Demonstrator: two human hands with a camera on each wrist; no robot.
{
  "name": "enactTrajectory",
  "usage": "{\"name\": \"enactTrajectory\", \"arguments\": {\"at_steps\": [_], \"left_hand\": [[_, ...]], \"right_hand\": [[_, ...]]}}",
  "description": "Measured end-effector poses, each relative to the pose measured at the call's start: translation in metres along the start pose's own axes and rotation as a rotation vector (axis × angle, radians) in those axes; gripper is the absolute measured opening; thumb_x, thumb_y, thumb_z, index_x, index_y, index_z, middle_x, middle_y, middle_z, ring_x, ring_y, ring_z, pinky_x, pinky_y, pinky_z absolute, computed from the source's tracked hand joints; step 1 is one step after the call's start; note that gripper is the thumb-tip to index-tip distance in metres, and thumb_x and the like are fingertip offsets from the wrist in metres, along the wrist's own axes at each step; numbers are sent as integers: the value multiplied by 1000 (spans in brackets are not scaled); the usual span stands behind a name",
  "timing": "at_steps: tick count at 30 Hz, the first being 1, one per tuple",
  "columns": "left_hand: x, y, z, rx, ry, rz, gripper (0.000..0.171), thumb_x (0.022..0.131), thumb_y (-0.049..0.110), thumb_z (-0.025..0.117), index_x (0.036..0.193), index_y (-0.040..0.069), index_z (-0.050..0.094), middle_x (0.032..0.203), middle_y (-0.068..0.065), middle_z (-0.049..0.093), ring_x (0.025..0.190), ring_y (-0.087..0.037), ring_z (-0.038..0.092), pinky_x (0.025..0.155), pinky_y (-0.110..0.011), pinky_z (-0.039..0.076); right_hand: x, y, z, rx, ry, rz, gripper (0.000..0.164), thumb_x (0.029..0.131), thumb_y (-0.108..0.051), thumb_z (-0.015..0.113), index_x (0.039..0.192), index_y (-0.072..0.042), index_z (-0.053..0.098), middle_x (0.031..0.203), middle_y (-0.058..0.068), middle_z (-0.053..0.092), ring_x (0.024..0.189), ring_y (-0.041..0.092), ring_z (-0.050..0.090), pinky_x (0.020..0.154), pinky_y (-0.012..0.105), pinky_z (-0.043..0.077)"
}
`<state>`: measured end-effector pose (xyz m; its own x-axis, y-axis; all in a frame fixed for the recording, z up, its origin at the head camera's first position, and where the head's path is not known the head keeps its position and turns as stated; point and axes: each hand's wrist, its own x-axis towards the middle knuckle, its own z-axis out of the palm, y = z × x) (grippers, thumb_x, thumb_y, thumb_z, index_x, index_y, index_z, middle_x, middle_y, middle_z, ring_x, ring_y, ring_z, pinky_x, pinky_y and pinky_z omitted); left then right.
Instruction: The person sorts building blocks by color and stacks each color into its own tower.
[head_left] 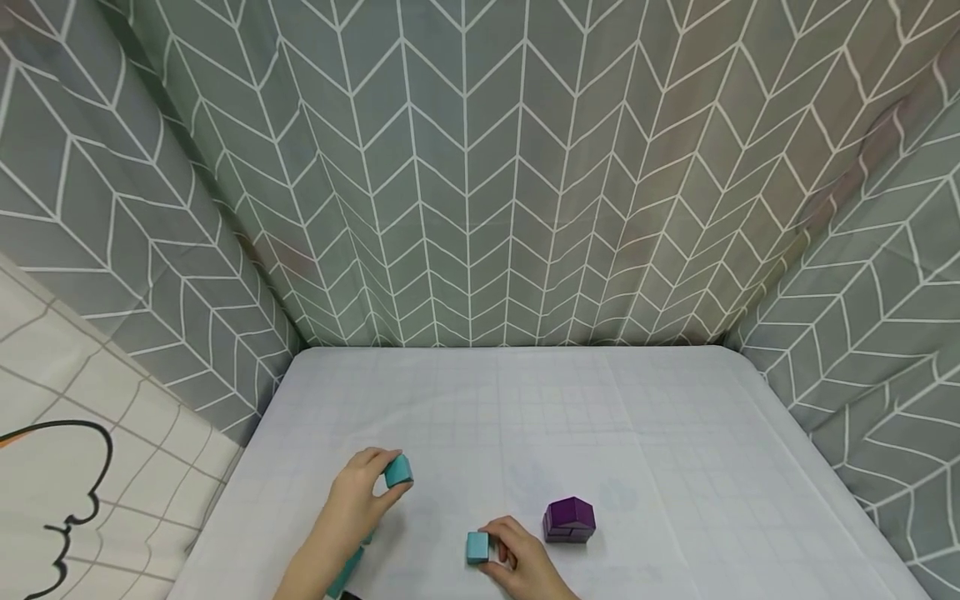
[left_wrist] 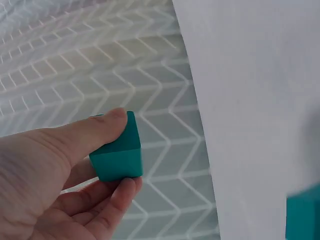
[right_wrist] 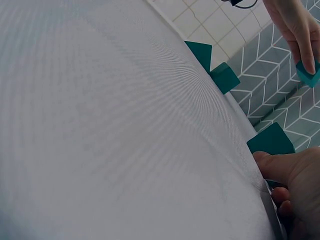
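My left hand (head_left: 358, 493) pinches a small teal block (head_left: 398, 471) between thumb and fingers, held up over the left part of the table. The left wrist view shows that block (left_wrist: 119, 162) close up, thumb on one side and fingertips below. Lower and to the right, my right hand (head_left: 522, 557) grips a teal cube (head_left: 477, 547) by its right side. That cube (right_wrist: 272, 140) appears at the table surface in the right wrist view. Beside the right hand stands a purple block stack (head_left: 569, 521) with a peaked top.
More teal blocks (head_left: 345, 573) lie partly hidden under the left forearm; two teal blocks (right_wrist: 200, 55) show in the right wrist view. A dark object (head_left: 349, 596) is cut off at the bottom edge. The white-covered table (head_left: 510, 400) meets patterned grey curtains (head_left: 465, 208) behind and at the sides.
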<state>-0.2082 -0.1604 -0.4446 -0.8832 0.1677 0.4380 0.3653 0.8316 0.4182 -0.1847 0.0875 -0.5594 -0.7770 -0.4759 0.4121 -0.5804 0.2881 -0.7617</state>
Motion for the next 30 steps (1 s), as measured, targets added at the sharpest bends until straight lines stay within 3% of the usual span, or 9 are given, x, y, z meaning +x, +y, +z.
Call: {"name": "enactTrajectory", "arguments": {"at_steps": [7,17,24,30], "left_hand": [[-14,22,20,-87,-122,81,38,64,18,79,97,6,65,90,5,57,83,-11,55,69,-23,50],[-29,25,49,-200,-334,107,36,70,23,75,99,6,64,87,6,55,78,-6,53,66,-21,48],[-34,25,65,-244,-402,108,37,71,24,74,103,8,64,85,7,54,76,-4,49,64,-21,46],[-35,26,72,-236,-426,83,34,70,25,75,99,10,64,84,10,52,73,-2,47,62,-20,44]], "right_hand": [[7,-23,-12,-4,-3,-10,36,70,3,71,103,1,56,93,9,55,60,18,45,48,7,32],[-2,11,3,-18,12,-45,37,74,-8,71,108,-6,56,98,3,55,62,8,45,52,2,32],[8,-23,-12,-5,7,-61,37,70,4,71,104,1,56,93,10,55,59,19,46,46,10,35],[9,-22,-11,-15,15,-92,36,71,2,71,105,1,56,93,9,55,59,18,45,47,10,37]]}}
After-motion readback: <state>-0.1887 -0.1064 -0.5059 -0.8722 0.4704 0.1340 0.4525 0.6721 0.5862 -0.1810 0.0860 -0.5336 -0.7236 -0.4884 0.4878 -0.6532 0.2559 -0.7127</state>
